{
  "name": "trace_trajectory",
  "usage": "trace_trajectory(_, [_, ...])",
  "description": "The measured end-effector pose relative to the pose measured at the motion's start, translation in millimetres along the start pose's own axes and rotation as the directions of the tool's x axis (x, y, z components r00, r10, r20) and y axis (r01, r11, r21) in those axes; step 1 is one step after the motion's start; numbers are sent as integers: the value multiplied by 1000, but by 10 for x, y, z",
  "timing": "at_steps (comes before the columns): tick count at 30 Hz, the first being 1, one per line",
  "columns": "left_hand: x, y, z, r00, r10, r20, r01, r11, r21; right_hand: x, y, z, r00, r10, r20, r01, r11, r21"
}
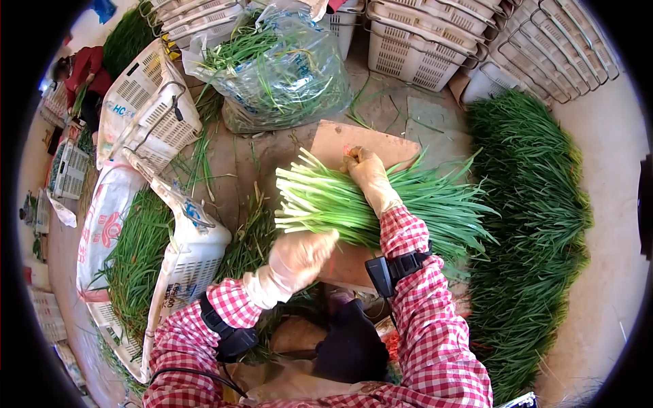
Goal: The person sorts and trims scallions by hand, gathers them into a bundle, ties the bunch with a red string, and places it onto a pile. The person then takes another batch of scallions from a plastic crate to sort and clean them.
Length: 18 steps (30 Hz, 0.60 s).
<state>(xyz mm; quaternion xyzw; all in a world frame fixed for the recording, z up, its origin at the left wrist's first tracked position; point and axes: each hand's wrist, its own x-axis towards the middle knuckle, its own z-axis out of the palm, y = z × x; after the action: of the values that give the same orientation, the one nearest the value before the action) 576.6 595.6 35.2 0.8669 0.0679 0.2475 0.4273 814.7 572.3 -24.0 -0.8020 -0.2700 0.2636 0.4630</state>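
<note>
A thick bundle of garlic chives point(320, 194) lies across a tan board point(326, 139), pale stalk ends to the left and green leaves fanned out to the right. My right hand point(367, 173), in a pale glove, reaches over the bundle to its far side. Its fingers are pinched beside a small orange-red spot; what they grip is too small to name. My left hand point(299, 260), also gloved, is closed at the near side of the stalks. Whatever lies inside that fist is hidden.
Loose chives are heaped along the wall point(524, 245) at right. A clear plastic bag point(292, 95) of greens stands beyond the board. White crates point(422, 51) are stacked at the back; another crate point(197, 255) holds greens at left. A person point(85, 78) is at far left.
</note>
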Motion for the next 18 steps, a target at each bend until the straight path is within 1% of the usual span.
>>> trace_trajectory(1, [63, -15, -58, 994, -104, -32, 107, 989, 102, -19, -29, -10, 1000, 2, -3, -2, 1000, -4])
trace_trajectory(2, [183, -39, -104, 997, -69, -23, 73, 951, 301, -28, -45, -9, 1000, 3, -5, -3, 1000, -7])
trace_trajectory(3, [313, -78, -149, 999, -36, -9, 36, 872, 487, -33, -61, -8, 1000, 2, 3, -2, 1000, -19])
trace_trajectory(4, [350, -387, -37, 959, -284, -3, 275, 926, 258, -31, -65, -18, 1000, 0, 10, 0, 999, -33])
trace_trajectory(5, [424, -369, -92, 995, -101, 12, 82, 870, 487, -24, -71, -35, 1000, -1, 16, 1, 999, -48])
trace_trajectory(7, [515, -471, -111, 999, -30, 39, 7, 868, 496, -17, -79, -36, 1000, 24, 15, -23, 999, -40])
trace_trajectory(9, [545, -500, -132, 972, -214, 95, 156, 895, 417, -22, -83, -24, 999, 38, 15, -38, 999, -32])
trace_trajectory(11, [538, -508, -154, 956, -256, 144, 185, 906, 382, -11, -74, -20, 999, 40, 14, -40, 999, -27])
trace_trajectory(13, [517, -518, -184, 971, -163, 177, 84, 920, 384, 9, -53, -13, 999, 50, 7, -50, 998, -23])
trace_trajectory(16, [480, -657, -165, 969, -85, 232, -46, 861, 507, 50, -29, 10, 998, 57, 9, -56, 998, -30])
trace_trajectory(18, [431, -673, -155, 968, -71, 241, -70, 844, 532, 57, -19, 10, 998, 60, 8, -59, 997, -44])
